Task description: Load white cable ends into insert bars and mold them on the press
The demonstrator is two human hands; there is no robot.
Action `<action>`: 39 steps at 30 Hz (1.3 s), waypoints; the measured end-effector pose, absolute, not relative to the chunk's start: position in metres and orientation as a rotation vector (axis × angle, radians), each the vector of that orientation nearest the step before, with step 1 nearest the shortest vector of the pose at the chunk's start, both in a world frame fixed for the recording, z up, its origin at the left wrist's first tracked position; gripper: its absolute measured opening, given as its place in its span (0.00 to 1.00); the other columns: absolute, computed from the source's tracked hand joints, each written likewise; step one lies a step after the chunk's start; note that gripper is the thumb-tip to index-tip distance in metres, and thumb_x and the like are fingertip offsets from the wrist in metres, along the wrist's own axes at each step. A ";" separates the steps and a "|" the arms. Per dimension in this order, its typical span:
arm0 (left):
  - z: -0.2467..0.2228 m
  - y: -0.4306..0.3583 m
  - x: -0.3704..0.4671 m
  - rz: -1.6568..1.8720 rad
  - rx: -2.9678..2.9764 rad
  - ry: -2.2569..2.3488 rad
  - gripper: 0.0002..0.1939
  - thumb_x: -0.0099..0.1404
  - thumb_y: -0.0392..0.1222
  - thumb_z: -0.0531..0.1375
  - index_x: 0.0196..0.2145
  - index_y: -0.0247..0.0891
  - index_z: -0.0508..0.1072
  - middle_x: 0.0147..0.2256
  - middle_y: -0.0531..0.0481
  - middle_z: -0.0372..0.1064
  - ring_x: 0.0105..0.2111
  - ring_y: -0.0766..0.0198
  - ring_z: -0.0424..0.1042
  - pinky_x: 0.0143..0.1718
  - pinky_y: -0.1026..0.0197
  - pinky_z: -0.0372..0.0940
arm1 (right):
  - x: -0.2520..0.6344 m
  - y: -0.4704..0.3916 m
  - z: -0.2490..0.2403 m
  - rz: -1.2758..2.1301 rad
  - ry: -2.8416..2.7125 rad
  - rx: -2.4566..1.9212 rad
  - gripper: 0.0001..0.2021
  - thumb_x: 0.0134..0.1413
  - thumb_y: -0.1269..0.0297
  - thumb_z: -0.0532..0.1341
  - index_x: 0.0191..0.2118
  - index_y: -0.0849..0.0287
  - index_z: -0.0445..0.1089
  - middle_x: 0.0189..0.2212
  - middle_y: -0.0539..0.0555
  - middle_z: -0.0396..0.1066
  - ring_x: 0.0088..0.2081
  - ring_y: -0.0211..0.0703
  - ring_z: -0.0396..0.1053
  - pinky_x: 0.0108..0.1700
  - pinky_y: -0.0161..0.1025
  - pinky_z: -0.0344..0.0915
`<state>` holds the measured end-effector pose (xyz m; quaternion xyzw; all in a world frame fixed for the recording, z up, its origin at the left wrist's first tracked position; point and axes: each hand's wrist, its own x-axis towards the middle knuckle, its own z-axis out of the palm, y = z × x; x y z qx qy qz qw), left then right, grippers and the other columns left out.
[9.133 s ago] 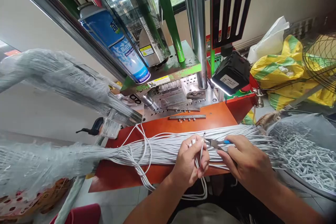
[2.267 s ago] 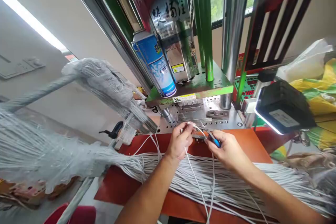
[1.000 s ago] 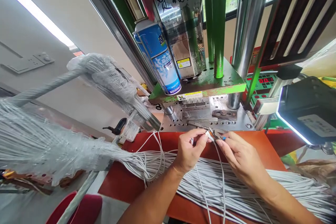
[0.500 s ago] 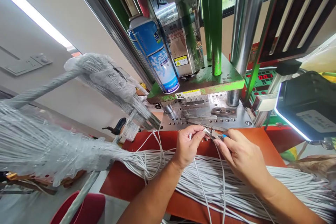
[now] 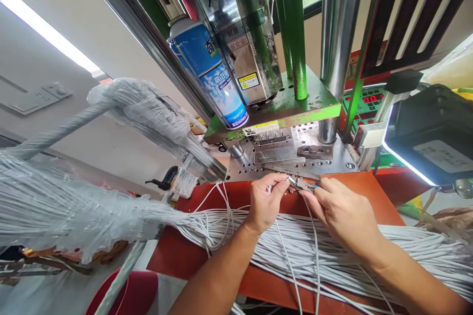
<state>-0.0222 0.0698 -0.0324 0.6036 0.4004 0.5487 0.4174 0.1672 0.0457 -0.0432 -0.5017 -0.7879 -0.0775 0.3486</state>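
Centre: left hand (image 5: 264,202) pinched shut on cable end (image 5: 290,180); right hand (image 5: 345,210) closed round pliers (image 5: 304,185) — apparent plier work there; next squeeze calls for steady alignment.

The bundle of white cables (image 5: 295,243) lies across the orange-red table (image 5: 266,283). Above it, the left hand (image 5: 266,204) pinches a cable end; the right hand (image 5: 342,209) grips pliers (image 5: 305,184) beside it. Beyond the bundle stands the green press plate (image 5: 291,103), a blue spray can (image 5: 212,78) leaning over it.
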 end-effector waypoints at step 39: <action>-0.036 0.069 -0.023 1.420 1.411 1.044 0.16 0.70 0.52 0.63 0.37 0.35 0.79 0.28 0.48 0.75 0.17 0.75 0.54 0.18 0.68 0.51 | 0.164 0.047 -0.042 -0.322 -2.086 -1.325 0.28 0.76 0.51 0.49 0.24 0.58 0.67 0.27 0.53 0.64 0.32 0.41 0.62 0.30 0.41 0.46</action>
